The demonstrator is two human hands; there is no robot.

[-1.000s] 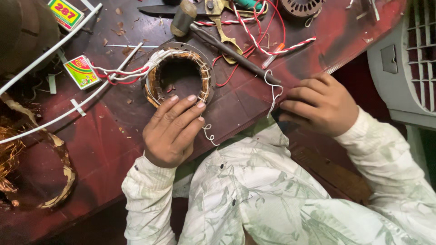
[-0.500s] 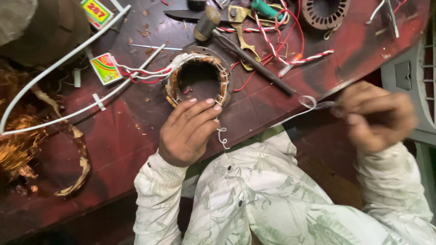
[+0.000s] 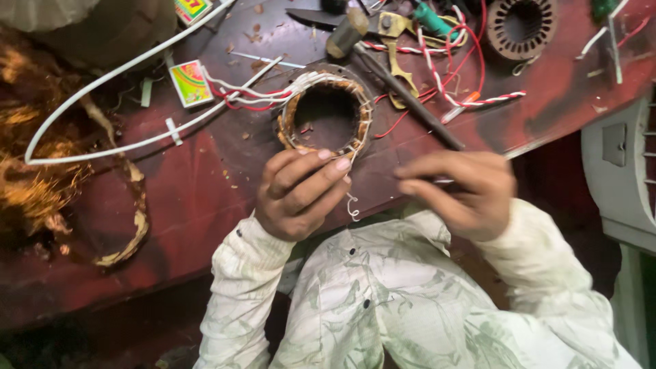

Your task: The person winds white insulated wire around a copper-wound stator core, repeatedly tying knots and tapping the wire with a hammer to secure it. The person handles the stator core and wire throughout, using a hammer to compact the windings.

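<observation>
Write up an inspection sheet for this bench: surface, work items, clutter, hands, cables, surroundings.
Surface: worn dark red bench top, scattered with chips and debris.
Work items: wound motor stator lying flat on the bench; thin white tying cord hanging curled off its near edge.
Clutter: hammer, brass-coloured pliers, second bare stator core, small printed box, tangle of old copper wire.
Hands: left hand rests fingertips on the stator's near rim; right hand is off the bench edge, fingers pinched together, contents too blurred to tell.
Cables: long white sleeving; red and white leads run from the stator; twisted red-white wire.
Surroundings: pale fan housing at right.
</observation>
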